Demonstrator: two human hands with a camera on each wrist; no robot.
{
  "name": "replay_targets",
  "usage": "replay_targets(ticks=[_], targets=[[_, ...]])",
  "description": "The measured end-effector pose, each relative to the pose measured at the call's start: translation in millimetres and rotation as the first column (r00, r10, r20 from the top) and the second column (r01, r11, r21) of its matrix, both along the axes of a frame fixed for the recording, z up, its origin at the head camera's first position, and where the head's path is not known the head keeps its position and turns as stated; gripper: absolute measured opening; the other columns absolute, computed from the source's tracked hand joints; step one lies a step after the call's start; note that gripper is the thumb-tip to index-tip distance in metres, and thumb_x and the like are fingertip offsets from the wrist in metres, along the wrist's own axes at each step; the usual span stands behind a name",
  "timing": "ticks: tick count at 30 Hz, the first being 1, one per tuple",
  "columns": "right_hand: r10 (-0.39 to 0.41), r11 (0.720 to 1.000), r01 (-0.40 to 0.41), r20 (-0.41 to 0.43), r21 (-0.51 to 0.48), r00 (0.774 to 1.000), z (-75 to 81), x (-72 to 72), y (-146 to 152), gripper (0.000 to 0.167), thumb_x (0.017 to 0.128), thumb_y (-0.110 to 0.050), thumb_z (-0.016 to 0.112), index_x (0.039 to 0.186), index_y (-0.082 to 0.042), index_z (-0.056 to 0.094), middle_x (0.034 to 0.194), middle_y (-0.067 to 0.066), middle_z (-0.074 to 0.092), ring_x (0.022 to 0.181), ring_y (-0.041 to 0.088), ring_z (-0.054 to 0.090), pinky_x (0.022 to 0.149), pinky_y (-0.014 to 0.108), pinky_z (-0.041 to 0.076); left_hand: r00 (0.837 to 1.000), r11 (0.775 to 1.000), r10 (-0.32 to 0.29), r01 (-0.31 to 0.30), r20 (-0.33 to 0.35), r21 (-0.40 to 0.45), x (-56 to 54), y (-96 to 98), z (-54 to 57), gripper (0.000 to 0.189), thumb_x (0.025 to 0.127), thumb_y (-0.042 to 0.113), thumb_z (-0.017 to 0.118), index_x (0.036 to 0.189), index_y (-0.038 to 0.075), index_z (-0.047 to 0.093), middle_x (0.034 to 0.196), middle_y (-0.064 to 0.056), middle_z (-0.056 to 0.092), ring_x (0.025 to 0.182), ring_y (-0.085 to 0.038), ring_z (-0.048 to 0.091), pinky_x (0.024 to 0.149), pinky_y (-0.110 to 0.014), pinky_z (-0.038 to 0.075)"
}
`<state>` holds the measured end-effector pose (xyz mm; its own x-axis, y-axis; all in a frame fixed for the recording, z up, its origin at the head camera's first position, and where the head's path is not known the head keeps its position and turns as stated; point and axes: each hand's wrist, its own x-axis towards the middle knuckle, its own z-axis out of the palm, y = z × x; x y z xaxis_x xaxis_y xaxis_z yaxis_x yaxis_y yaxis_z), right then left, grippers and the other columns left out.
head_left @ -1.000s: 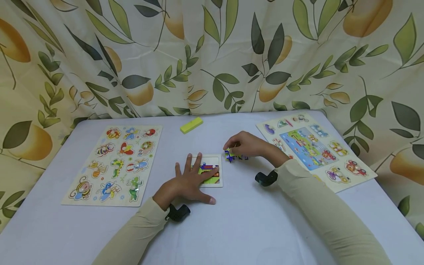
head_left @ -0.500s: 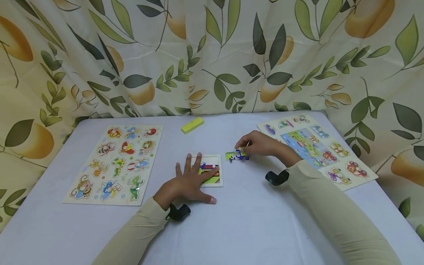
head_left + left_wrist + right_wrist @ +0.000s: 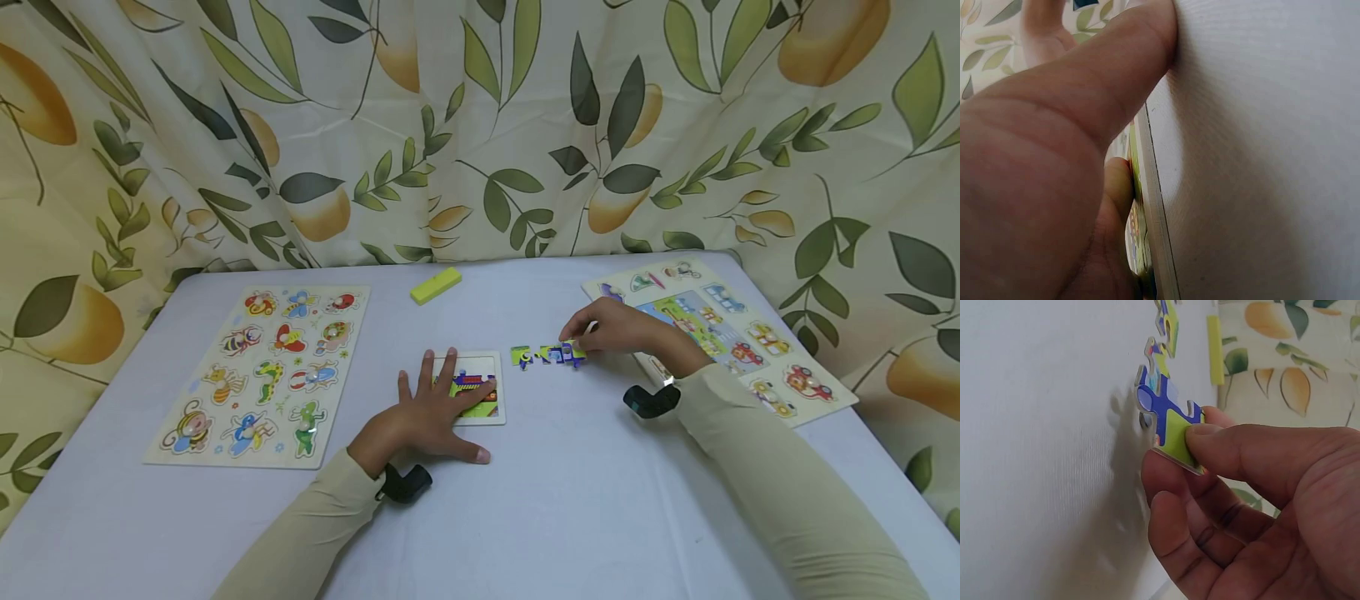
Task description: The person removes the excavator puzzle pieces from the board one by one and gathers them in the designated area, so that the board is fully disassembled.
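Observation:
My left hand [image 3: 431, 417] lies with fingers spread over a small framed jigsaw puzzle [image 3: 502, 408], hiding much of its picture. In the left wrist view, the thumb [image 3: 1085, 75] reaches past the edge of the frame. A blue and yellow-green jigsaw piece [image 3: 1175, 434] is pinched between thumb and fingers of my right hand [image 3: 611, 325], tilted just over the table. Beside it, toward the puzzle, sit another jigsaw piece [image 3: 551, 355] and a yellow-green jigsaw piece [image 3: 520, 357].
To the left lies a board with insect pictures [image 3: 247, 375]. A vehicle picture board [image 3: 817, 408] is at the right, partly behind my right arm. A yellow block [image 3: 436, 285] rests near the back edge of the white-covered table [image 3: 525, 517]. A patterned curtain [image 3: 480, 125] hangs behind.
My right hand has moved to the right with a jigsaw piece, uncovering the other pieces on the table. The left hand stays on the framed puzzle.

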<state>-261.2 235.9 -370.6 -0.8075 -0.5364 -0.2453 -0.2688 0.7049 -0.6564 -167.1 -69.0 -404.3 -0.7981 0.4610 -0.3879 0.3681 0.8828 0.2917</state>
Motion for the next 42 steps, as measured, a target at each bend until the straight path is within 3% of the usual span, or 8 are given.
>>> replay_targets(ticks=[10,20,34,42], targets=[[-0.003,0.999,0.002,0.021,0.037,1.0,1.7,0.6,6.9,0.019,0.088,0.007,0.061,0.104,0.003,0.07,0.09,0.007,0.064,0.075,0.018,0.056,0.064,0.03,0.049,1.0,1.0,0.0,0.0,0.005,0.009,0.3,-0.1,0.1,0.098,0.071,0.07,0.071,0.153,0.045,0.022,0.16,-0.014,-0.015,0.141,-0.043,-0.022,0.103,-0.072,-0.007],[-0.022,0.991,0.022,-0.006,0.129,1.0,-0.1,-1.3,2.1,0.018,0.088,0.005,0.063,0.102,-0.002,0.071,0.092,0.005,0.065,0.084,0.02,0.054,0.075,0.034,0.047,1.0,1.0,0.004,-0.005,0.004,0.022,0.7,-0.3,0.0,0.098,0.071,0.07,0.071,0.153,0.045,0.023,0.16,-0.013,-0.016,0.141,-0.043,-0.023,0.103,-0.071,-0.007],[-0.018,0.992,0.019,-0.011,0.124,1.0,-3.2,-0.9,3.0,0.016,0.089,0.002,0.062,0.101,-0.002,0.071,0.09,0.004,0.066,0.081,0.019,0.055,0.074,0.033,0.048,1.0,1.0,-0.001,0.001,-0.001,0.005,0.5,-0.9,-1.0,0.099,0.072,0.07,0.07,0.153,0.044,0.021,0.16,-0.014,-0.016,0.141,-0.042,-0.023,0.103,-0.071,-0.007],[-0.061,0.991,0.062,-0.01,0.117,0.998,-1.2,-1.7,1.5,0.025,0.09,0.003,0.058,0.113,0.002,0.068,0.096,0.01,0.063,0.08,0.021,0.056,0.07,0.032,0.048,1.0,1.0,-0.002,0.002,-0.008,0.012,0.7,-1.4,-2.0,0.1,0.071,0.071,0.07,0.154,0.043,0.021,0.16,-0.014,-0.016,0.14,-0.042,-0.024,0.103,-0.071,-0.008]])
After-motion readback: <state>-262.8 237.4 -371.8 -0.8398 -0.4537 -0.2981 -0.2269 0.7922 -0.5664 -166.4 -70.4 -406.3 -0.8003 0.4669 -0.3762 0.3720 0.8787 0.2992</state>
